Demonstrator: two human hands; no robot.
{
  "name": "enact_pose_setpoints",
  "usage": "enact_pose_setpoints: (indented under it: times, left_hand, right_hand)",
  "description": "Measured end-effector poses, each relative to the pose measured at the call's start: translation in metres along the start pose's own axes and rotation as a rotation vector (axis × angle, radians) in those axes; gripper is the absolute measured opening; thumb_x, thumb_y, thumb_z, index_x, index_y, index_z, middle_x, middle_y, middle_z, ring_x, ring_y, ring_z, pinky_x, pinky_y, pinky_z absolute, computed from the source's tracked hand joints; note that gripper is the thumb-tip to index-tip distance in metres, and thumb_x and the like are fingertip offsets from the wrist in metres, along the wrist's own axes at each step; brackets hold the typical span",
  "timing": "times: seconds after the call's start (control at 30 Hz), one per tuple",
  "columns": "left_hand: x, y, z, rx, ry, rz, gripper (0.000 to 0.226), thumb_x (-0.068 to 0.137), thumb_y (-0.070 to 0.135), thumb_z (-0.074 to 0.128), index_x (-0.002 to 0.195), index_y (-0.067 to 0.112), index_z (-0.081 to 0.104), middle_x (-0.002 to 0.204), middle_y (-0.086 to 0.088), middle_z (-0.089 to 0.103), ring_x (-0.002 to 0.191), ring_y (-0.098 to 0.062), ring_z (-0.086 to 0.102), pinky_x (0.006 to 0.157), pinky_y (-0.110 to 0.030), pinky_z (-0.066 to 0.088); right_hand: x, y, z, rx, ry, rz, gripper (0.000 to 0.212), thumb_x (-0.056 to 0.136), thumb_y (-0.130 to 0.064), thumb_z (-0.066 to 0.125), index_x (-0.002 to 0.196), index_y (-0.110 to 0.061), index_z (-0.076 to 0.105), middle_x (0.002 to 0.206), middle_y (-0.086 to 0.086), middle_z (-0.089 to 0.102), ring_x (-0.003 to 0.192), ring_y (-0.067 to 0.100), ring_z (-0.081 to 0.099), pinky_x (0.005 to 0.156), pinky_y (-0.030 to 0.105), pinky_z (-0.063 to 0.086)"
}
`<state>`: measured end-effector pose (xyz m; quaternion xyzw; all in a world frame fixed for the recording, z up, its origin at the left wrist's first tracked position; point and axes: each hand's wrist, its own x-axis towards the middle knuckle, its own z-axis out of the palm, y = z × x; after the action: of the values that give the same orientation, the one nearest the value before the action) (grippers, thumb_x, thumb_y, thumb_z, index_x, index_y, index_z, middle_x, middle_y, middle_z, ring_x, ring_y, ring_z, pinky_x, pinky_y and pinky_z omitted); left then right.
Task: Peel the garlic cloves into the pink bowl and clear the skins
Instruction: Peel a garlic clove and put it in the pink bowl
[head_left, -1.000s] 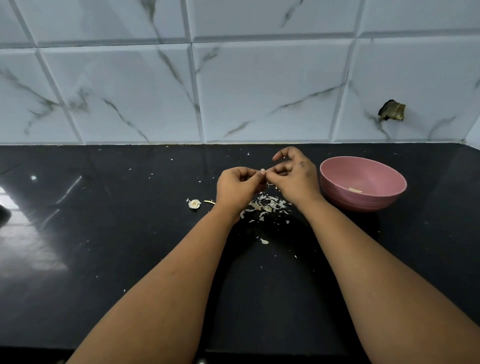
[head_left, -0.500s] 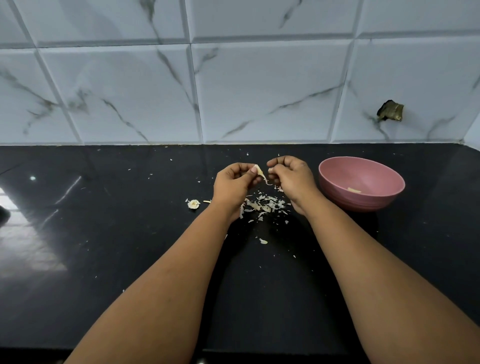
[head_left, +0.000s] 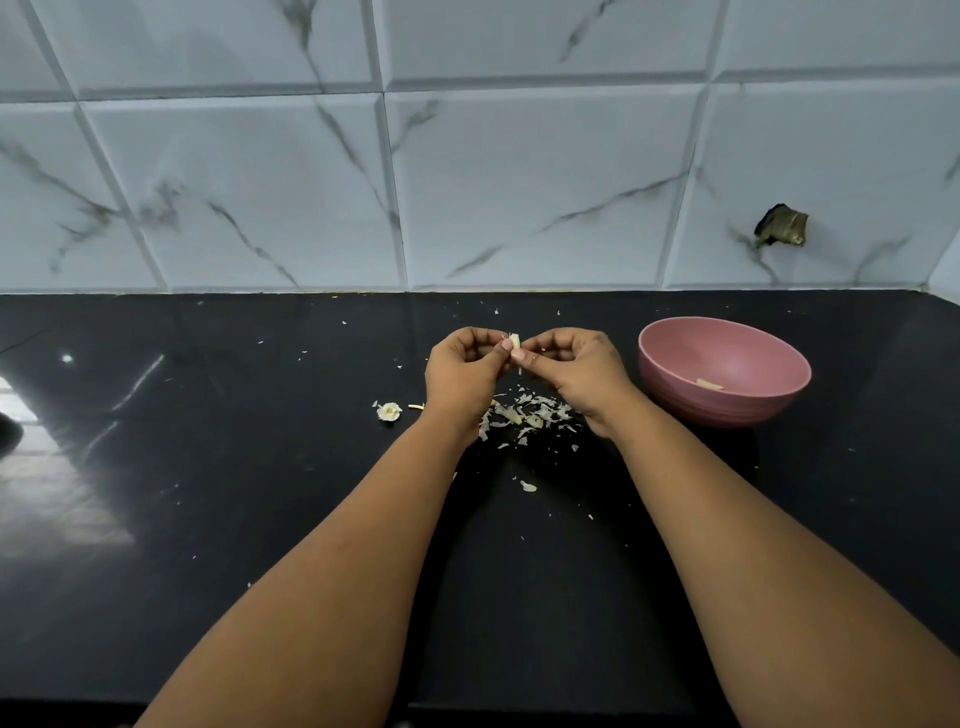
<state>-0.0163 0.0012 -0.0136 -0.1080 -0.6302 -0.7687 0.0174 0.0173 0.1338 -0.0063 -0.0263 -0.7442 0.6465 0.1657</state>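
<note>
A small pale garlic clove (head_left: 515, 341) is pinched between the fingertips of my left hand (head_left: 464, 371) and my right hand (head_left: 570, 366), held above the black counter. Both hands have curled fingers and meet at the clove. Under them lies a pile of papery garlic skins (head_left: 524, 415). The pink bowl (head_left: 675, 343) stands just right of my right hand, with one peeled clove (head_left: 709, 384) inside.
A garlic root stub (head_left: 389, 411) and a thin sliver (head_left: 415, 406) lie left of my left wrist. Loose skin flakes (head_left: 528, 486) are scattered over the black counter (head_left: 208, 467). The tiled wall (head_left: 467, 182) rises behind, with a chipped hole (head_left: 782, 226) at the right.
My hands parted slightly half a second ago with the clove showing in the left fingers, and now both have closed together on the clove again. The bowl and skins stay put.
</note>
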Motion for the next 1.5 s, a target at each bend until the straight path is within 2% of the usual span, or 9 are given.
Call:
enact_pose_setpoints:
  times: [0.23, 0.33, 0.47, 0.7, 0.8, 0.93, 1.13, 1.3, 1.5]
  left_hand:
    - [-0.0005, -0.0028, 0.0002, 0.131, -0.034, 0.029, 0.008, 0.091, 0.006, 0.067, 0.086, 0.012, 0.07, 0.087, -0.011, 0.074, 0.084, -0.021, 0.073, 0.084, -0.033, 0.059]
    - [-0.0014, -0.0037, 0.0009, 0.228, -0.007, 0.057, 0.011, 0.091, 0.013, 0.068, 0.081, 0.016, 0.07, 0.082, -0.008, 0.075, 0.083, -0.023, 0.074, 0.085, -0.043, 0.06]
    - [-0.0029, 0.0003, -0.0007, 0.248, -0.003, 0.03, 0.011, 0.084, 0.015, 0.071, 0.074, 0.013, 0.072, 0.073, -0.008, 0.075, 0.077, -0.026, 0.075, 0.082, -0.049, 0.06]
    - [-0.0049, 0.0036, -0.0044, 0.227, -0.011, 0.046, 0.01, 0.078, 0.017, 0.077, 0.068, 0.016, 0.075, 0.069, -0.009, 0.074, 0.07, -0.025, 0.074, 0.078, -0.049, 0.061]
    - [-0.0046, 0.0038, -0.0047, 0.202, -0.018, 0.042, 0.01, 0.073, 0.024, 0.078, 0.064, 0.02, 0.076, 0.069, -0.01, 0.074, 0.07, -0.027, 0.074, 0.079, -0.048, 0.061]
    - [-0.0039, 0.0034, -0.0044, 0.178, -0.027, 0.042, 0.01, 0.074, 0.02, 0.078, 0.065, 0.018, 0.075, 0.07, -0.01, 0.074, 0.07, -0.026, 0.074, 0.078, -0.045, 0.061]
    - [-0.0029, 0.0048, -0.0044, 0.147, -0.014, 0.036, 0.015, 0.081, 0.008, 0.075, 0.068, 0.014, 0.073, 0.07, -0.009, 0.074, 0.068, -0.023, 0.074, 0.06, -0.026, 0.057]
    - [-0.0015, 0.0025, -0.0038, 0.117, -0.017, 0.04, 0.012, 0.083, 0.005, 0.073, 0.072, 0.01, 0.072, 0.071, -0.011, 0.074, 0.072, -0.026, 0.074, 0.074, -0.036, 0.061]
    - [-0.0022, 0.0029, -0.003, 0.091, -0.031, 0.06, 0.015, 0.086, 0.003, 0.069, 0.073, 0.009, 0.07, 0.065, -0.004, 0.073, 0.065, -0.017, 0.073, 0.065, -0.026, 0.059]
  right_hand:
    - [0.0003, 0.0006, -0.0001, -0.081, 0.064, -0.04, 0.015, 0.079, -0.012, 0.08, 0.092, -0.008, 0.074, 0.077, 0.006, 0.071, 0.07, 0.008, 0.066, 0.068, 0.019, 0.053]
    - [0.0014, -0.0005, -0.0003, -0.113, 0.068, -0.054, 0.009, 0.08, -0.014, 0.079, 0.088, -0.014, 0.075, 0.075, 0.001, 0.071, 0.069, 0.006, 0.064, 0.065, 0.017, 0.05]
    - [0.0015, -0.0018, 0.0007, -0.186, 0.07, -0.084, 0.007, 0.082, -0.013, 0.076, 0.084, -0.02, 0.075, 0.075, 0.001, 0.069, 0.07, 0.009, 0.061, 0.071, 0.027, 0.053]
    - [-0.0014, -0.0058, 0.0008, -0.198, 0.056, -0.104, 0.009, 0.082, -0.012, 0.076, 0.083, -0.021, 0.075, 0.088, 0.02, 0.071, 0.074, 0.017, 0.058, 0.079, 0.04, 0.055]
    - [-0.0017, -0.0067, 0.0, -0.155, 0.057, -0.082, 0.01, 0.081, -0.014, 0.078, 0.08, -0.024, 0.074, 0.084, 0.017, 0.071, 0.074, 0.016, 0.058, 0.074, 0.035, 0.053]
    - [-0.0014, -0.0055, -0.0008, -0.074, 0.035, -0.058, 0.008, 0.08, -0.012, 0.078, 0.081, -0.019, 0.075, 0.074, -0.003, 0.07, 0.068, 0.003, 0.06, 0.067, 0.018, 0.048]
    - [-0.0005, -0.0053, -0.0002, 0.011, 0.027, -0.04, 0.009, 0.079, -0.008, 0.077, 0.081, -0.016, 0.074, 0.081, 0.005, 0.072, 0.073, 0.011, 0.063, 0.07, 0.023, 0.053]
    - [-0.0014, -0.0052, -0.0008, 0.068, -0.004, 0.001, 0.007, 0.083, -0.004, 0.073, 0.088, -0.008, 0.073, 0.077, 0.003, 0.069, 0.064, 0.006, 0.06, 0.056, 0.012, 0.045]
    - [-0.0032, -0.0092, 0.0004, 0.254, -0.098, 0.124, 0.009, 0.089, -0.003, 0.065, 0.09, -0.012, 0.067, 0.076, 0.002, 0.067, 0.065, 0.009, 0.061, 0.061, 0.019, 0.05]
